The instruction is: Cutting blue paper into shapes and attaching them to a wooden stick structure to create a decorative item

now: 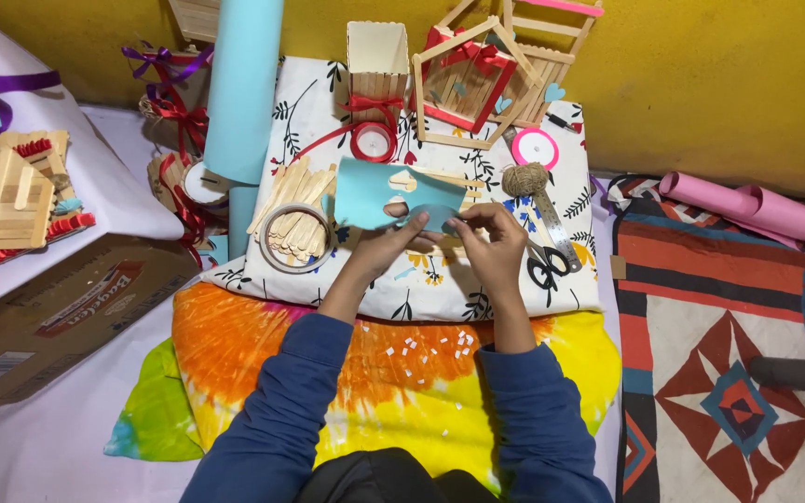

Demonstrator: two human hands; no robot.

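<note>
Far left: small stick houses (pixel 0 196) on a white table (pixel 114 200), above a cardboard box (pixel 58 312) lying on the floor. Next along, a roll of light blue paper (pixel 242 88) standing upright against the yellow wall (pixel 701 84), red and purple ribbon bows (pixel 171 102) beside it. On the floral cloth (pixel 328 121): a heap of wooden craft sticks (pixel 295 210) ringed by a tape roll (pixel 296 238), a spool of red ribbon (pixel 373 142) beneath a stick-built box (pixel 377 61). At the centre, left hand (pixel 395 237) raised over the cloth, fingers closed on the lower edge of a light blue paper sheet (pixel 370 193) with cut-outs in it (shapes unclear). Right hand (pixel 494 240) just beside, fingertips pinched on the same sheet's right-hand lower corner, held above the cloth rather than flat on it. Behind, a stick frame house (pixel 463 84) with a red bow. Right of the hands: a ball of twine (pixel 524 178), a metal ruler (pixel 553 224), black-handled scissors (pixel 544 265), a pink ribbon spool (pixel 535 147). Below, a tie-dye cloth (pixel 402 363) sprinkled with small white scraps. Far right: a patterned rug (pixel 729 373) and pink paper rolls (pixel 757 210).
</note>
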